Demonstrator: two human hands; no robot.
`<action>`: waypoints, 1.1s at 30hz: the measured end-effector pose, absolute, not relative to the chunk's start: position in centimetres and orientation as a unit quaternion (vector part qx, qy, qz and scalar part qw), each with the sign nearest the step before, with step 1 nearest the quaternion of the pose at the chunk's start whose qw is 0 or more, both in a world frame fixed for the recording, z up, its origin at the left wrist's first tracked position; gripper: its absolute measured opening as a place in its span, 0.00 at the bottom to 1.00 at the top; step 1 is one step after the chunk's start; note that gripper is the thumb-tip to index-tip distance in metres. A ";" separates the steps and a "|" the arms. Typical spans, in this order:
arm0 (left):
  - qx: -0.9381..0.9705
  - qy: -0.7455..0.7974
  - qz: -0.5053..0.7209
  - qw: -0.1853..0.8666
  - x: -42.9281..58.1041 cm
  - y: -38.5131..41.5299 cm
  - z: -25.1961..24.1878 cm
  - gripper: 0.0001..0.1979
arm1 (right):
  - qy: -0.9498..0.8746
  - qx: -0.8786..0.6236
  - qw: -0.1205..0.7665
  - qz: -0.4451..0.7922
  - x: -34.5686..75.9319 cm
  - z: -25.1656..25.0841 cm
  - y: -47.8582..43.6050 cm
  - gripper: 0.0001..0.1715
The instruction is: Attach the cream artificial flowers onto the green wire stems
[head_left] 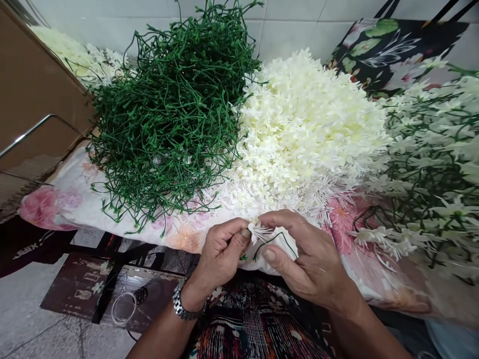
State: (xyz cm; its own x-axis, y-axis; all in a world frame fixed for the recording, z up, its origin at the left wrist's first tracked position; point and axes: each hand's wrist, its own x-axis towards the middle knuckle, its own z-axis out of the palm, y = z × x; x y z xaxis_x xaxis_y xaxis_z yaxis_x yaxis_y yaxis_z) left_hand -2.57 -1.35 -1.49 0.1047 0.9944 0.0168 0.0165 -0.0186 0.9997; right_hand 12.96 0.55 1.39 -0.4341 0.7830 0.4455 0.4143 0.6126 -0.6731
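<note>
Between its thumb and forefinger, my left hand (224, 249) pinches a small white artificial flower (255, 232) with thin white stamens pointing right. My right hand (307, 254) is open beside it, its thumb and fingers apart. The right forefinger's tip is close to the flower's petals; whether it touches cannot be made out. A thin dark green stem (275, 238) shows between the two hands. Straight ahead lies a large heap of cream-white flower heads (310, 119), with loose white stamens (322, 192) along its near edge. A tangled pile of green plastic stems (172, 114) is to its left.
A floral cloth (123, 214) covers the work surface. Assembled white flowers on green stems (441, 174) crowd the right side. A dark floral bag (400, 55) stands behind, against the tiled wall (292, 30). At left are a cardboard box (41, 89) and a metal bar (28, 132).
</note>
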 end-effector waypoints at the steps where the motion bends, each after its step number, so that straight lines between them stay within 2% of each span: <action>1: 0.535 0.474 0.473 0.516 -2.6 -1.4 -1.5 0.20 | -0.811 -0.370 0.383 0.244 13.0 1.4 0.5 0.12; 7: 0.539 0.463 0.477 0.518 -2.5 -1.5 -1.2 0.17 | -0.822 -0.348 0.391 0.225 13.0 1.3 0.7 0.11; 14: 0.587 0.470 0.469 0.464 -2.3 -1.5 -0.9 0.13 | -0.821 -0.346 0.388 0.234 12.7 1.1 0.9 0.10; 24: 0.644 0.472 0.454 0.396 -2.0 -1.3 -0.7 0.14 | -0.835 -0.332 0.389 0.203 12.6 0.4 1.1 0.09; 33: 0.641 0.479 0.449 0.398 -1.9 -1.3 -0.8 0.14 | -0.851 -0.316 0.375 0.189 12.7 0.2 1.4 0.10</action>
State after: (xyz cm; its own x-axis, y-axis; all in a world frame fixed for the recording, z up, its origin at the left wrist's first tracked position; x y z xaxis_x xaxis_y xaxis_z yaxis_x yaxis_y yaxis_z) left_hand -1.93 -1.35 -0.77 0.1380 0.9714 0.1932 0.2561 -0.2234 0.9405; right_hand 12.67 1.39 0.16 -0.5197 0.6794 0.5179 0.3957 0.7287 -0.5589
